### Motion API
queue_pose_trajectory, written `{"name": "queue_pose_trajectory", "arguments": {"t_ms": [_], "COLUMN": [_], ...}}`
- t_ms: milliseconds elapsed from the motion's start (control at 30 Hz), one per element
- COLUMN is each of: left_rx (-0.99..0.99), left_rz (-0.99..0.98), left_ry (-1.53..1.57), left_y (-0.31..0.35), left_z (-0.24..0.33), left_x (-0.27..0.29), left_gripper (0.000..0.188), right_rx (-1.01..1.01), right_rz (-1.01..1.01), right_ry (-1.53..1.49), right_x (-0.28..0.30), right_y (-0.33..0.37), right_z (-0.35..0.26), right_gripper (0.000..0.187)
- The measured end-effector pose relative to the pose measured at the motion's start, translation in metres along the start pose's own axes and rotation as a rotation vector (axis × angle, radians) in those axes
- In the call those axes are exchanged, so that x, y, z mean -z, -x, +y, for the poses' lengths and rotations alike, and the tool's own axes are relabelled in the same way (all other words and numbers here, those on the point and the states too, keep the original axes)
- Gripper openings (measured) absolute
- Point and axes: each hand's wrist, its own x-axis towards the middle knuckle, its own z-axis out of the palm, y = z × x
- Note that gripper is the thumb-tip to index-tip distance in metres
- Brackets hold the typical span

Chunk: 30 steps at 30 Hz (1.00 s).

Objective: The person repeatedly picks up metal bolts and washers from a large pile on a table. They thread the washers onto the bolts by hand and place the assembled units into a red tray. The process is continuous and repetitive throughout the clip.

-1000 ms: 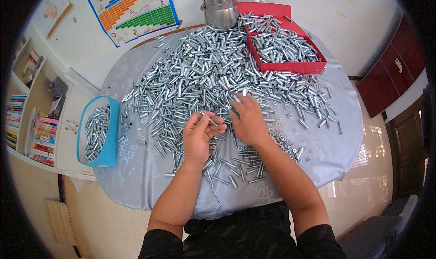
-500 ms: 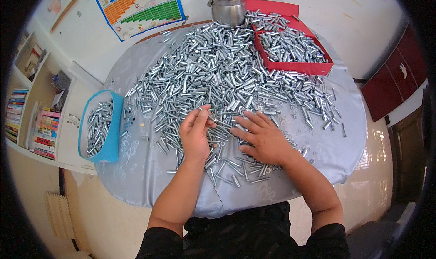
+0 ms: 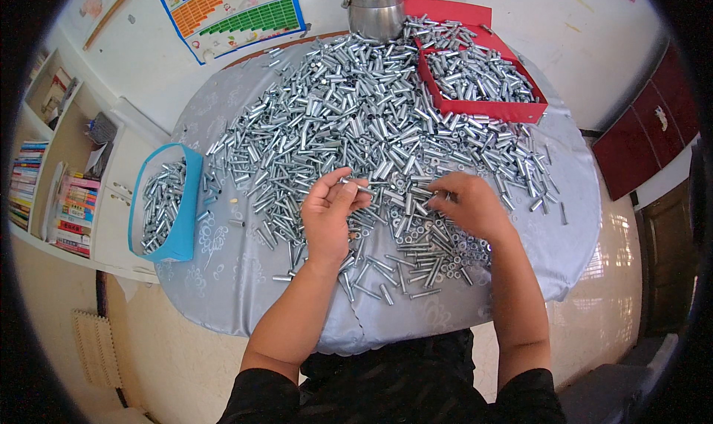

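Note:
My left hand is closed near the middle of the table, palm turned up. Between its thumb and fingers sits a silvery bolt. To the right, my right hand bends its fingertips down onto the heap. Whatever those fingers pinch is hidden. Around both hands spreads a large heap of shiny metal bolts and sleeves. Nuts and washers lie loose below the right hand. Several bolts lie at the heap's near edge.
A blue bin of metal pieces stands at the left. At the back right is an open red box full of more pieces, beside a steel pot. A silver-grey cloth covers the round table.
My right hand has lifted from lying flat and moved right, its fingers now curled, uncovering nuts, washers and bolts. The left hand has shifted slightly right, with the bolt showing more clearly.

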Motion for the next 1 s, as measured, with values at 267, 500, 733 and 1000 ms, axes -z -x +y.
{"name": "queue_pose_trajectory", "arguments": {"t_ms": [267, 500, 733, 1000], "left_rx": [0.028, 0.048, 0.091, 0.021], "left_rz": [0.0, 0.003, -0.038, 0.04], "left_ry": [0.028, 0.038, 0.005, 0.0], "left_y": [-0.001, 0.001, 0.008, 0.005], "left_z": [0.0, -0.002, 0.002, 0.002], "left_x": [-0.002, -0.002, -0.01, -0.005], "left_gripper": [0.024, 0.02, 0.021, 0.021], "right_rx": [0.076, -0.099, -0.191, -0.121], "right_rz": [-0.026, -0.054, -0.099, 0.231], "right_ry": [0.01, -0.801, -1.194, -0.667], "right_x": [-0.04, -0.036, -0.025, -0.034], "right_y": [-0.02, -0.017, -0.014, -0.015], "right_z": [-0.026, -0.021, -0.005, -0.01], "right_gripper": [0.044, 0.051, 0.035, 0.02]}}
